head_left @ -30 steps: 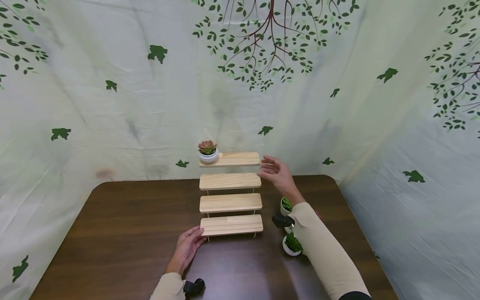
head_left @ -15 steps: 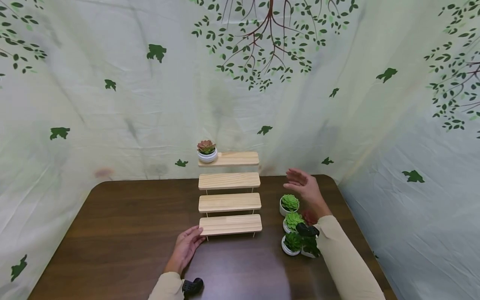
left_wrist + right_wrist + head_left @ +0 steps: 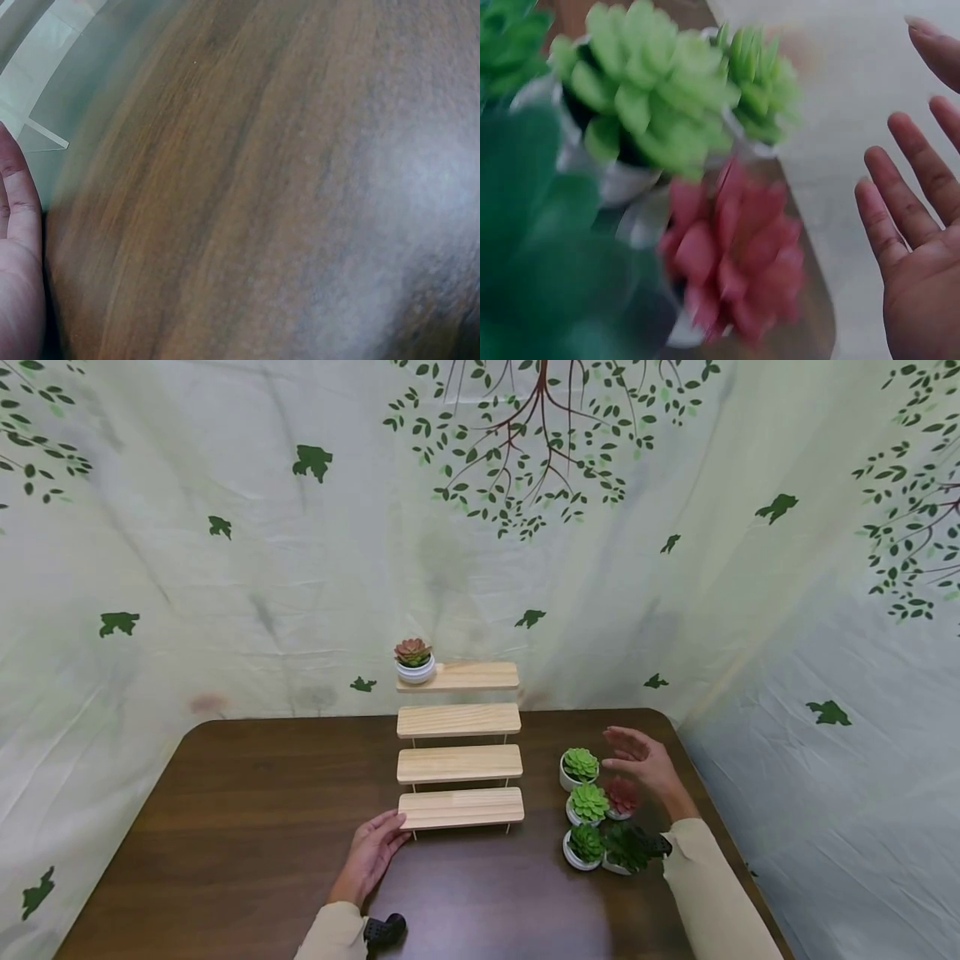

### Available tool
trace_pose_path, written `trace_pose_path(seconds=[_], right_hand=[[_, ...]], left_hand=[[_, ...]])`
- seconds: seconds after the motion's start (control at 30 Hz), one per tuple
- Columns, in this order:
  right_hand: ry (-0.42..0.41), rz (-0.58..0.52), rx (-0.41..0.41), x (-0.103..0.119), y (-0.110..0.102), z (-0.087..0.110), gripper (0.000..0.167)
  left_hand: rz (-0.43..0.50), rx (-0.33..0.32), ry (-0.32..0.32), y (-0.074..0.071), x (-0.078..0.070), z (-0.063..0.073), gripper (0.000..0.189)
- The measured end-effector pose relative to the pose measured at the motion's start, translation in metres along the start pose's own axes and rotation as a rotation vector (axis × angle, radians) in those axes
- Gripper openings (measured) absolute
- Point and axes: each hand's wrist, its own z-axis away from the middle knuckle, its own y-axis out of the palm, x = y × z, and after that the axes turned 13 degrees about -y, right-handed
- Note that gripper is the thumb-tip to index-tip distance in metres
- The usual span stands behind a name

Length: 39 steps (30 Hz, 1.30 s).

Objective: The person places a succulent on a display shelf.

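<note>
A four-tier wooden shelf stand [image 3: 459,765] stands in the middle of the table. A pinkish succulent in a white pot [image 3: 415,662] sits at the left end of its top tier. My left hand [image 3: 372,852] holds the lowest tier at its left front corner; part of the hand also shows at the edge of the left wrist view. To the right, my right hand [image 3: 647,766] hovers with spread fingers just beyond a red succulent [image 3: 622,795], holding nothing. That same red succulent [image 3: 739,259] appears blurred in the right wrist view, beside the open palm.
Light green succulents [image 3: 581,765] [image 3: 588,802], a green one [image 3: 584,843] and a darker leafy plant [image 3: 626,847] cluster in white pots right of the stand. The brown table [image 3: 247,827] ends at a leaf-printed cloth backdrop [image 3: 247,577].
My right hand has drawn away from the top tier, moving right and toward me to the cluster of potted plants. The left hand stays at the lowest tier.
</note>
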Motion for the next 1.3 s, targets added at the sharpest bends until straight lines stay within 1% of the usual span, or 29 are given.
trace_pose_path(seconds=[0.17, 0.33, 0.4, 0.6, 0.67, 0.8, 0.9, 1.0, 1.07, 1.17, 1.3], right_hand=[[0.028, 0.026, 0.024, -0.014, -0.009, 0.016, 0.06], [0.055, 0.014, 0.07, -0.025, -0.015, 0.031, 0.06], [0.07, 0.001, 0.077, -0.028, -0.017, 0.036, 0.059], [0.061, -0.028, 0.083, -0.032, -0.024, 0.042, 0.06], [0.064, -0.033, 0.091, -0.033, -0.026, 0.042, 0.061], [0.133, -0.058, 0.11, -0.036, -0.029, 0.048, 0.066], [0.189, -0.083, 0.158, -0.039, -0.033, 0.055, 0.07], [0.21, -0.13, 0.23, -0.042, -0.036, 0.061, 0.073], [0.198, -0.172, 0.277, -0.046, -0.037, 0.063, 0.074], [0.172, -0.238, 0.322, -0.051, -0.038, 0.065, 0.077], [0.131, -0.262, 0.358, -0.057, -0.035, 0.064, 0.081]], left_hand=[[-0.014, -0.001, 0.011, -0.001, -0.001, 0.001, 0.008], [-0.016, -0.005, 0.01, -0.002, -0.002, 0.002, 0.008], [-0.021, 0.001, 0.01, -0.002, -0.002, 0.002, 0.008], [-0.031, 0.012, 0.023, -0.003, -0.001, 0.002, 0.008], [-0.023, 0.014, 0.018, -0.003, -0.001, 0.002, 0.008], [-0.014, 0.023, 0.008, -0.003, 0.0, 0.001, 0.006], [-0.018, 0.026, 0.013, -0.003, 0.0, 0.001, 0.007], [-0.033, 0.033, 0.028, -0.003, 0.0, 0.001, 0.007], [-0.026, 0.035, 0.027, -0.003, 0.0, 0.001, 0.007], [-0.028, 0.052, 0.029, -0.003, 0.0, 0.001, 0.008], [-0.036, 0.072, 0.042, -0.003, 0.0, 0.001, 0.013]])
